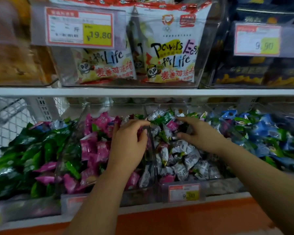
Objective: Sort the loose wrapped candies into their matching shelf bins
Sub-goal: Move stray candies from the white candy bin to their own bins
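While sorting is under way at silver-candy bin (pixel 227 184), stray pink candy (pixel 172 125) lies toward its back. Right hand (pixel 199 135) beside it, finger and thumb spread. Left hand (pixel 130 145) at bin's left wall, fingers curled, contents unclear. Candy likely light, slippery: pinch wrapper's crimped end.

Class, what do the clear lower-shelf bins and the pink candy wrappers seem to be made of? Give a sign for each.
Clear lower-shelf bins: probably rigid glossy plastic; contents show through the walls, and edges catch light. Pink candy wrappers: likely thin shiny plastic film; creased, with bright highlights.
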